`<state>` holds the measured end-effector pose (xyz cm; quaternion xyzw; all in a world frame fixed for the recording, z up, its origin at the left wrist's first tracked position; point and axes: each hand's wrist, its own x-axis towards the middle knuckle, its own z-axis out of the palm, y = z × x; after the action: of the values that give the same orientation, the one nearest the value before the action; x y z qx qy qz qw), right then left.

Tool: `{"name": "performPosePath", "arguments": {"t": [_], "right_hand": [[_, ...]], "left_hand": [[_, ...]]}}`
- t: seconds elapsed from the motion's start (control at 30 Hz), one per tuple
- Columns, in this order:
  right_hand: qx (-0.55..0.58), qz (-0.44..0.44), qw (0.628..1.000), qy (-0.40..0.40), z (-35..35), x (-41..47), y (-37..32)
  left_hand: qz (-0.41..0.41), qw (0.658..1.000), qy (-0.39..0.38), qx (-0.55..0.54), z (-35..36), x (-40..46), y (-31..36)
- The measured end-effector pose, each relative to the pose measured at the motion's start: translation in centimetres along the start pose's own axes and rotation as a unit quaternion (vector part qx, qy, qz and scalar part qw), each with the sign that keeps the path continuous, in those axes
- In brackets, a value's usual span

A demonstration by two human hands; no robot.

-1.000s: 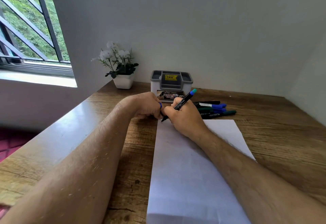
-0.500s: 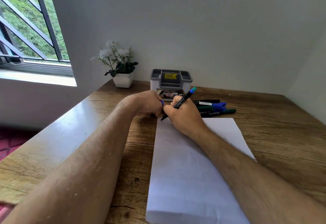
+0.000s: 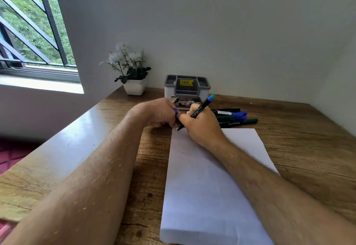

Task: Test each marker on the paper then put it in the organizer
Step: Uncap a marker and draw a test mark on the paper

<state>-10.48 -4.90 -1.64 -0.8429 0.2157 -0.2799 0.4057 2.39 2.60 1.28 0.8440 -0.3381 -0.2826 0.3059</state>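
Right hand (image 3: 202, 127) grips marker (image 3: 198, 110), tip on paper (image 3: 202, 187) | left hand (image 3: 159, 113) curls round blue cap (image 3: 175, 111) | spare markers (image 3: 235, 118) right, organizer (image 3: 186, 87) far (partly hidden behind hands)

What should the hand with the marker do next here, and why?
Probably finish the short test stroke. The right hand holds the marker tip-down at the paper's far left corner, where only a faint mark shows. The left hand grips what looks like its blue cap, so recapping comes after.

Soft window (image 3: 36, 29) daylight, wide-angle warping
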Motion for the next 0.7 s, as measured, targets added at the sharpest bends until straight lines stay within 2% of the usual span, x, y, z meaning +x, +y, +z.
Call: {"name": "performPosePath", "arguments": {"t": [0.4,0.7], "right_hand": [[-0.006,-0.008,1.000,-0.003,0.15,0.04,0.14],[-0.001,-0.006,1.000,0.025,0.02,-0.06,0.05]], "left_hand": [[-0.006,1.000,0.004,0.019,-0.04,0.16,0.16],[0.006,0.999,0.020,0.038,0.31,-0.13,0.42]]}}
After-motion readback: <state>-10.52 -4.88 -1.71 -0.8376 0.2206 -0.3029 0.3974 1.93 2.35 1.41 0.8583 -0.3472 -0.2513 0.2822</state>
